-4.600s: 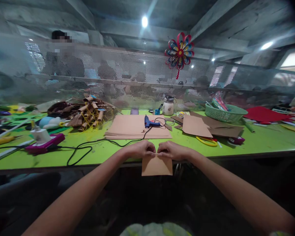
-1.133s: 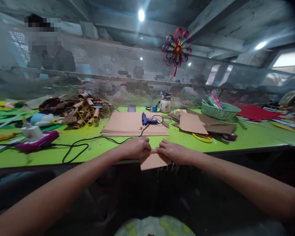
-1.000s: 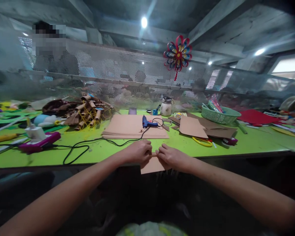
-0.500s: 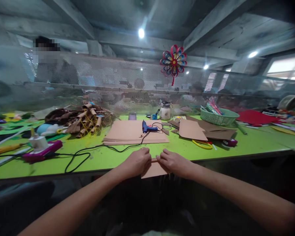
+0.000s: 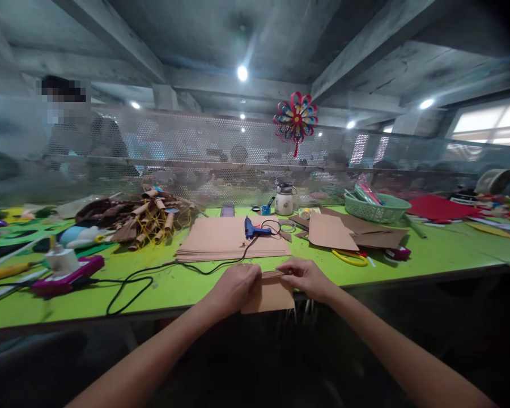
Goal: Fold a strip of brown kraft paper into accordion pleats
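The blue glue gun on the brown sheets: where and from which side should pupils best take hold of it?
Probably by the slim part pointing right, likely its handle, from above and the near right. The blue glue gun lies sideways on the brown sheets, its narrow tip, likely the nozzle, pointing away. The black cord loops beside the handle; avoid snagging it.

Matt brown card sheet [image 5: 268, 298], glossy blue plastic glue gun [image 5: 257, 230], smooth green tabletop [image 5: 174, 286].

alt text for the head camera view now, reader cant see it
A person's left hand and right hand hold brown card at the edge of a green table. Beyond them, a blue glue gun lies on a stack of brown sheets.
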The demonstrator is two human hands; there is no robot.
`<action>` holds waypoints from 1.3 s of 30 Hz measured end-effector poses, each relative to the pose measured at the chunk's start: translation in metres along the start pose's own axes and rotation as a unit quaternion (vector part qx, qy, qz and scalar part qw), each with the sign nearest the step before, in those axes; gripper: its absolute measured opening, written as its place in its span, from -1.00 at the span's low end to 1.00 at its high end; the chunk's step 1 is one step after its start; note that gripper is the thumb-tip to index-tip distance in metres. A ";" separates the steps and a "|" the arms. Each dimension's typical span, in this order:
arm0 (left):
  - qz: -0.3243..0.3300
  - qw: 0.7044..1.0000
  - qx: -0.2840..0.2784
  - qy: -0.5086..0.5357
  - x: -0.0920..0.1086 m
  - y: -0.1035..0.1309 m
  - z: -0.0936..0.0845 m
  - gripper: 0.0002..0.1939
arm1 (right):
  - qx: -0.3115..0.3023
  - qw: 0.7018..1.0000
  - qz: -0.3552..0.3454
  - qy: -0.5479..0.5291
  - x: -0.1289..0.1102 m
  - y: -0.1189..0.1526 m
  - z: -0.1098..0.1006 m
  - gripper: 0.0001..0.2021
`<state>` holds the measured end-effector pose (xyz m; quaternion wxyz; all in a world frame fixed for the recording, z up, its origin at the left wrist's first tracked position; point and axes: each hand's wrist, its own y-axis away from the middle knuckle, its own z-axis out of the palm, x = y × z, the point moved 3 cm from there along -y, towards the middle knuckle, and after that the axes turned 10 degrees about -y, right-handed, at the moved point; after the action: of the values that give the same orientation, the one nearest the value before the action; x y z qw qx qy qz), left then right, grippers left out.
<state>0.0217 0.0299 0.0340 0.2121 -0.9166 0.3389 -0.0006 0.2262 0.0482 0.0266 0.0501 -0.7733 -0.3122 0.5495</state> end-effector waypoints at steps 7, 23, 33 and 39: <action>-0.034 0.945 -0.161 0.284 0.002 -0.004 -0.027 -0.76 | -0.027 0.992 -0.121 -0.012 -0.026 -0.001 0.002 -0.86; -0.083 0.884 -0.143 0.437 0.012 -0.008 -0.039 -0.52 | 0.013 0.986 -0.165 -0.019 -0.054 -0.001 0.002 -0.79; -0.137 0.798 -0.116 0.575 0.019 0.000 -0.021 -0.57 | 0.015 0.961 0.075 -0.264 -0.035 0.007 -0.002 -0.66; -0.182 0.685 -0.095 0.699 0.022 0.001 -0.016 -0.63 | 0.020 0.944 0.077 -0.321 -0.033 0.006 0.006 -0.65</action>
<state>0.0353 0.0092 0.0445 -0.1788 -0.7093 0.2139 -0.6474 0.2165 0.0242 0.0490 -0.0798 -0.5769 -0.2402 0.7766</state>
